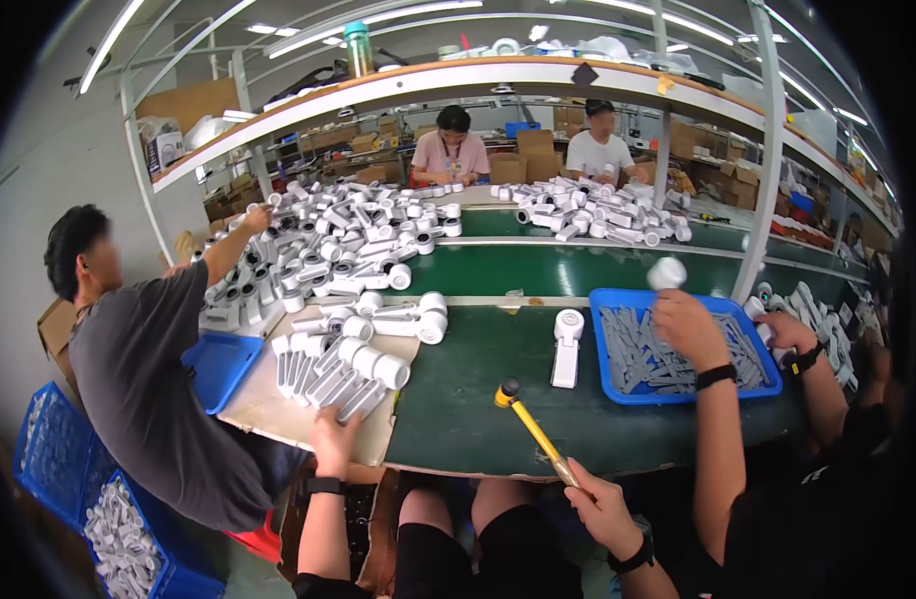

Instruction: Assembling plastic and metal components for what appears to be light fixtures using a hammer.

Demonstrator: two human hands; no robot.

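Note:
My left hand [334, 441] reaches to the near edge of a cardboard sheet [263, 409]. Its thumb and fingers close on the handle end of a white plastic device [366, 397] with a round head. That device lies at the right end of a row of similar white devices [303, 367], their handles pointing toward me. In my right hand [603, 511] is a hammer [538, 435] with a yellow handle and a dark-faced head, held tilted over the green bench [458, 424]. Beyond the hammer, one white device [568, 347] lies alone on the bench.
A blue tray [606, 384] of grey strips stands right; a co-worker's hand [687, 327] holds a white round-headed piece [667, 273] above it. At left, another co-worker [159, 369] reaches into a large white heap [328, 235]. A metal post [762, 190] rises behind the tray.

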